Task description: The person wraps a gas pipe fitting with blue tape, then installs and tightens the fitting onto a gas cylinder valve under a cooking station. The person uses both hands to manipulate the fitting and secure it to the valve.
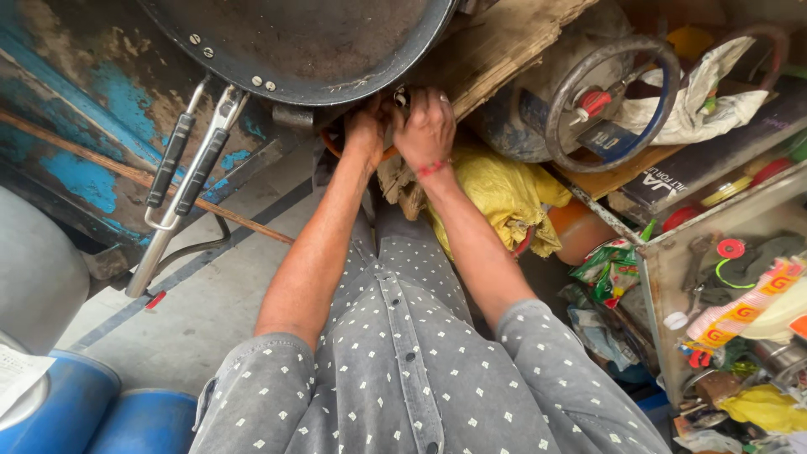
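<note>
We've got both hands, left (366, 128) and right (427, 126), just under the pan (294, 42); fingers curl on an orange part (388, 153), grip unclear.

Both hands, left hand (366, 130) and right hand (427, 128), together beneath a dark round pan (294, 42) beside a yellow sack (504, 193).

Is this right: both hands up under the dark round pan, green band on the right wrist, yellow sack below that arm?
Not quite. In the head view the band on the right hand wrist is red, not green. The rest holds: left hand also under the dark round pan, yellow sack below.
</note>
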